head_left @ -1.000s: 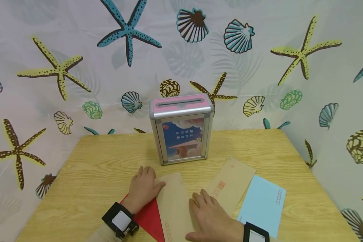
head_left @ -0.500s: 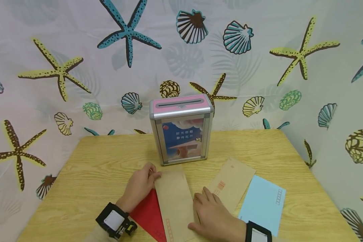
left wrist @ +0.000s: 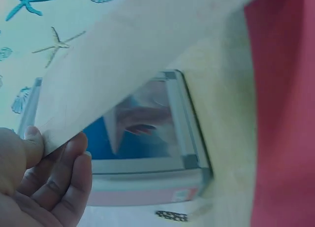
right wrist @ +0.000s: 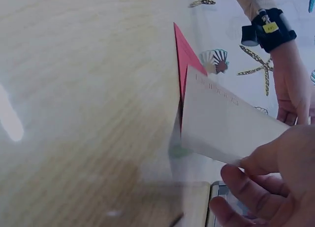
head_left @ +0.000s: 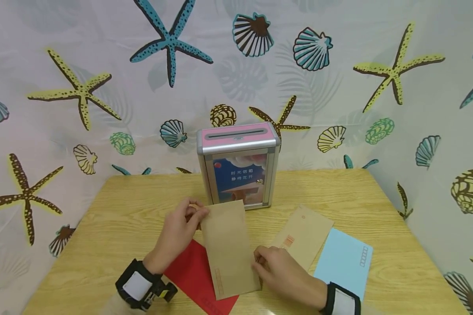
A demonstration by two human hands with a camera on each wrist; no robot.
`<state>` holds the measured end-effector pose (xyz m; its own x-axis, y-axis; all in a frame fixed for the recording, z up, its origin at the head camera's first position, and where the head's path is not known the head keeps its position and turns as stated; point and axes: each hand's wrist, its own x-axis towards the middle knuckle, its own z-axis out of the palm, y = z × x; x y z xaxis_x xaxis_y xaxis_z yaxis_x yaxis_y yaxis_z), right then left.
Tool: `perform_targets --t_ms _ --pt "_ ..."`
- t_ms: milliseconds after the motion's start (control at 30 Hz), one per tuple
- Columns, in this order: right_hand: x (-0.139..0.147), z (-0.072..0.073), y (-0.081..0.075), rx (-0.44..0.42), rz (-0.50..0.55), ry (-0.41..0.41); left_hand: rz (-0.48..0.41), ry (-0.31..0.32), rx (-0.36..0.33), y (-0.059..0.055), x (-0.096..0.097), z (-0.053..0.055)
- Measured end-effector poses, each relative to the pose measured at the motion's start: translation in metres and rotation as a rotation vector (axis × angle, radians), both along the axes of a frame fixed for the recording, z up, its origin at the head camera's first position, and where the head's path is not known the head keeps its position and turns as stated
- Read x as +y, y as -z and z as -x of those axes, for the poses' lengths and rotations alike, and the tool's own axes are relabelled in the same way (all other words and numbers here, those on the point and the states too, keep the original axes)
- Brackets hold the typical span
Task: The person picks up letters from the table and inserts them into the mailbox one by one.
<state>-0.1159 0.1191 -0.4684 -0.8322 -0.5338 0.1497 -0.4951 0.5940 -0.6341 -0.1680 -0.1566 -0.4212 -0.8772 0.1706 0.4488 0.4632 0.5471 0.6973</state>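
A tan paper envelope (head_left: 228, 249) is raised off the table between both hands, its row of small red boxes toward the near end. My left hand (head_left: 181, 223) pinches its far left corner between thumb and fingers, as the left wrist view also shows. On the opposite long edge, my right hand (head_left: 280, 271) pinches it between thumb and forefinger; in the right wrist view the right hand (right wrist: 270, 173) grips that edge with the other fingers curled below. Beneath the raised envelope lies a red envelope (head_left: 193, 275), partly covered by it.
A pink-topped silver mailbox (head_left: 238, 166) with a top slot (head_left: 236, 134) stands behind the hands. To the right lie a second tan envelope (head_left: 305, 232) and a light blue envelope (head_left: 344, 258) on the wooden table (head_left: 142, 201). A patterned cloth (head_left: 102, 43) hangs behind.
The tan envelope has risen from the table and moved forward toward the mailbox. The right hand has gone from lying flat to pinching its edge, and more of the red envelope shows.
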Motion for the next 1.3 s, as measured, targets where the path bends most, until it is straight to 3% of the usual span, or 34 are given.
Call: perform_targets --t_ms 133,233,400,567,867,1067,1167,1300 --pt "0.001 0.007 -0.009 0.068 0.054 0.057 -0.051 0.026 0.042 -0.016 0.006 -0.003" --pt "0.002 0.014 -0.02 0.131 0.112 0.087 -0.046 0.078 0.086 -0.023 0.011 -0.007" --pt "0.003 0.03 -0.045 0.262 0.209 0.106 0.013 0.147 0.153 -0.025 0.02 -0.01" --pt "0.007 0.043 -0.07 0.371 0.266 0.122 0.017 0.179 0.138 -0.022 0.024 -0.01" --pt "0.01 0.052 -0.096 0.425 0.292 0.124 0.044 0.153 0.087 -0.021 0.022 -0.01" --pt "0.011 0.055 -0.107 0.52 0.331 0.086 0.075 0.153 0.098 -0.018 0.017 -0.008" --pt "0.012 0.059 -0.116 0.558 0.339 0.082 0.11 0.117 0.147 -0.027 0.015 -0.007" --pt "0.012 0.064 -0.13 0.615 0.365 0.08 0.109 0.071 0.261 -0.054 0.012 -0.003"
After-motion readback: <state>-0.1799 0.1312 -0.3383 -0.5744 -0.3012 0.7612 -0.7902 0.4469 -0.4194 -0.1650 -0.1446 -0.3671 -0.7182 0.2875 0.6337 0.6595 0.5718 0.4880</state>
